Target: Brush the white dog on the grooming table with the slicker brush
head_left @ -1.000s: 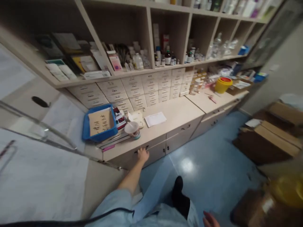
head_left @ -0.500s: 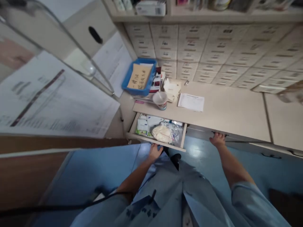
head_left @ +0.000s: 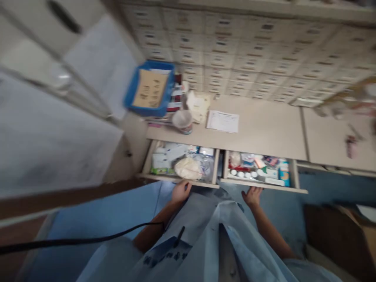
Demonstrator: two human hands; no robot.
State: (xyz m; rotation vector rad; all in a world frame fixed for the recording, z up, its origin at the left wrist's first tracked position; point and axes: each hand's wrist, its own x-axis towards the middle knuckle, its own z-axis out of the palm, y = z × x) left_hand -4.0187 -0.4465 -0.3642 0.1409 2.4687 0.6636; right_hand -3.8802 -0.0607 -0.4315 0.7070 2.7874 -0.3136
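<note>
Two drawers are pulled out beneath the counter. My left hand (head_left: pixel 181 191) is at the front of the left drawer (head_left: pixel 179 181), its fingers curled at the pull under the front panel. Inside that drawer are paper packets (head_left: pixel 160 160) and a clear plastic bag (head_left: pixel 206 164) beside a cream-coloured bundle (head_left: pixel 188 168). My right hand (head_left: pixel 252 197) has its fingers hooked at the front of the right drawer (head_left: pixel 264 186). That drawer holds several white-capped bottles (head_left: pixel 240 174), small boxes and a blue-and-orange pack (head_left: pixel 284 173). Both drawer pulls are hidden by the panels and fingers.
On the counter (head_left: pixel 264 129) stand a blue basket (head_left: pixel 128 98) with a handwritten card, a plastic cup (head_left: pixel 182 122) and a stack of paper slips (head_left: pixel 223 121). Small labelled drawers (head_left: pixel 220 58) line the back. A cardboard box (head_left: pixel 329 231) is at lower right.
My right hand has drawn the right drawer out toward me, so its contents now show. My left hand stays at the left drawer's front. The view has shifted to the right.
</note>
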